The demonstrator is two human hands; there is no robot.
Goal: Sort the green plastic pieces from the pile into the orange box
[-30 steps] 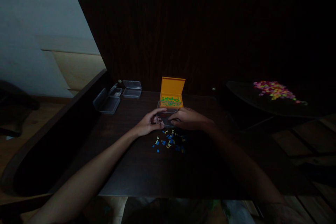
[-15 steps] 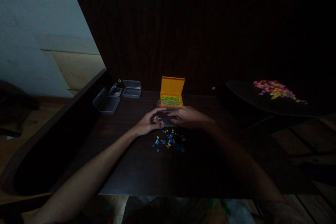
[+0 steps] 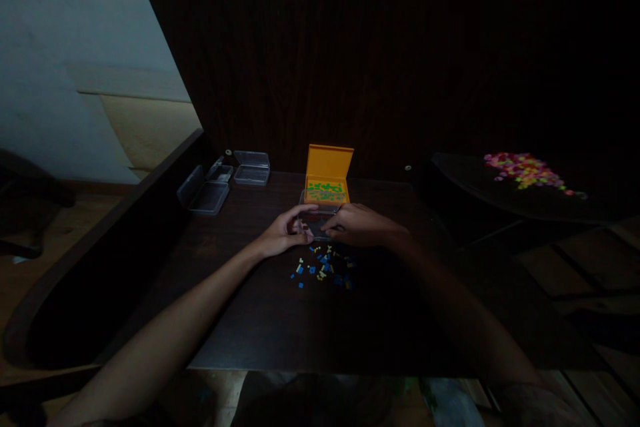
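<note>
My left hand (image 3: pixel 284 233) grips the left side of a clear plastic box (image 3: pixel 316 233), thumb at the near edge and fingers along the far side. The box's lid stands raised at the back. My right hand (image 3: pixel 356 223) reaches over the box from the right, its fingers curled together with the tips inside; whatever they pinch is too small and dark to make out. Just in front of the box, small blue and pale yellow toy bricks (image 3: pixel 323 270) lie scattered on the dark table (image 3: pixel 260 320). Behind it, an orange case (image 3: pixel 329 163) stands open with small green pieces (image 3: pixel 325 188) in it.
Clear open boxes (image 3: pixel 210 199) sit at the back left, with another clear box (image 3: pixel 251 173) beside them. A raised dark side board (image 3: pixel 110 247) bounds the left. On a dark surface to the right lies a pile of colourful small pieces (image 3: pixel 525 170). The light is dim.
The fingers of my right hand have shifted slightly inside the clear box. My left hand keeps its hold, and the loose bricks lie as before.
</note>
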